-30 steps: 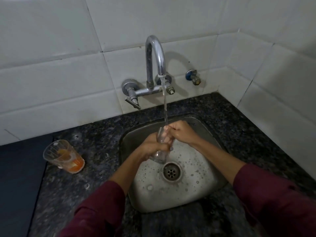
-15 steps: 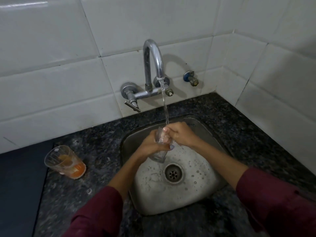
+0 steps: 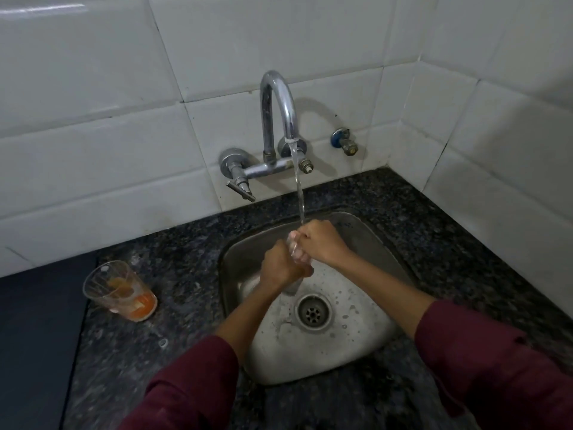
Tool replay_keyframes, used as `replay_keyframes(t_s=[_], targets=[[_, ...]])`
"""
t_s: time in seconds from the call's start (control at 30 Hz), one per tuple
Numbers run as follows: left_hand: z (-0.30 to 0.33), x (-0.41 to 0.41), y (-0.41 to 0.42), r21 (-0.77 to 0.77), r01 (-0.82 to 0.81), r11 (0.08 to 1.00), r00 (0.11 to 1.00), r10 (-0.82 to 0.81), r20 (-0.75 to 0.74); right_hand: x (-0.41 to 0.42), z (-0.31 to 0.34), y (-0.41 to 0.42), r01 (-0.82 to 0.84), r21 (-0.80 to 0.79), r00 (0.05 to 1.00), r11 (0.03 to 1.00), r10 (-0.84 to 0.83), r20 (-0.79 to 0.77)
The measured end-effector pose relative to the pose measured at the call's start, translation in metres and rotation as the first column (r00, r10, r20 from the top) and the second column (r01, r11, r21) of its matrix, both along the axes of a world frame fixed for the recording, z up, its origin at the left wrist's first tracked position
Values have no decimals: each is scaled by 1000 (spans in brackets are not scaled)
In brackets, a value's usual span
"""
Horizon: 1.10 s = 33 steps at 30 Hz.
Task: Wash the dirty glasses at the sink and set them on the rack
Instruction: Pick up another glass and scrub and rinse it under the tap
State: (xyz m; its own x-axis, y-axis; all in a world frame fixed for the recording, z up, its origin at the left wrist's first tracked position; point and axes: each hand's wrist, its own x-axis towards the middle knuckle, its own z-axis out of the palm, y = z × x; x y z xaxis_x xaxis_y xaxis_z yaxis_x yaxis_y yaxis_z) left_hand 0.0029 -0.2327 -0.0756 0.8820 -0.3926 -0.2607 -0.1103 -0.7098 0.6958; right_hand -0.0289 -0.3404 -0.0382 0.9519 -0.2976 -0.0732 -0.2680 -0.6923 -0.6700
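Over the steel sink (image 3: 366, 352), my left hand (image 3: 279, 268) grips a clear glass (image 3: 293, 285) around its body. Only the glass's base and a bit of its rim show between my hands. My right hand (image 3: 322, 243) is curled at the glass's rim, fingers apparently inside it. Water runs from the chrome tap (image 3: 279, 107) onto my right hand and the glass. A second, dirty glass (image 3: 119, 290) with orange residue stands on the dark granite counter (image 3: 173, 305), left of the sink. No rack is in view.
White tiled walls meet in a corner at the back right. A small valve (image 3: 344, 144) sticks out of the wall right of the tap. A dark flat surface (image 3: 34, 336) borders the counter on the left. The sink drain (image 3: 313, 312) lies just below my hands.
My hands stay together on the glass under the stream, with the right hand shifting slightly at the rim. The camera has tilted up a little.
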Motion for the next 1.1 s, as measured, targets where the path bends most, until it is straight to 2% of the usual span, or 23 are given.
replay_keyframes(t_s=[0.07, 0.13, 0.2, 0.23, 0.33, 0.4, 0.5, 0.6, 0.67, 0.77, 0.83, 0.9, 0.97, 1.03, 1.1], targets=[[-5, -10, -4, 18, 6, 1000, 993, -8, 120, 5, -2, 7, 108, -12, 993, 994, -108, -53], [-8, -10, -3, 3, 25, 1000, 989, -25, 145, 3, -1, 8, 120, -36, 992, 992, -121, -40], [-7, 0, 4, -51, 92, 994, 995, -90, 52, -7, 3, 3, 38, -27, 999, 999, -37, 13], [-4, 7, 10, -136, 140, 981, 989, -145, -31, -12, 4, -2, -25, -20, 997, 1000, 26, 68], [-6, 24, 29, -497, 182, 849, 886, -360, -292, -21, 2, -18, -213, 93, 958, 973, 189, 216], [-7, 21, 31, -600, 133, 789, 832, -418, -365, -21, -1, -20, -249, 130, 943, 960, 209, 260], [-6, 12, 24, -490, 91, 867, 920, -262, -292, -21, -2, -16, -196, 156, 955, 968, 153, 253], [-2, 5, 14, -194, 111, 975, 987, -131, -93, -19, -5, -11, -104, 66, 982, 992, 91, 165], [-1, -2, 8, -68, 82, 994, 997, -82, 9, -13, -10, -8, -23, 35, 994, 999, 19, 108], [-8, -11, 0, 44, 74, 996, 984, -80, 156, -1, -17, -3, 129, 116, 991, 985, -130, 4], [-12, -12, -3, 88, 89, 992, 977, -104, 184, 6, -19, -3, 206, 155, 978, 966, -198, -62], [-15, -11, -5, 55, 131, 990, 985, -136, 108, 9, -17, -5, 239, 205, 967, 949, -214, -138], [-20, -11, -5, -66, 115, 991, 992, -118, -42, 14, -18, -9, 239, 242, 961, 941, -193, -199], [-26, -12, -6, -224, -2, 975, 962, -59, -267, 13, -19, -11, 231, 283, 960, 931, -170, -224], [-29, -17, -10, -324, -128, 937, 876, -47, -481, 13, -24, -14, 245, 309, 959, 919, -184, -214]])
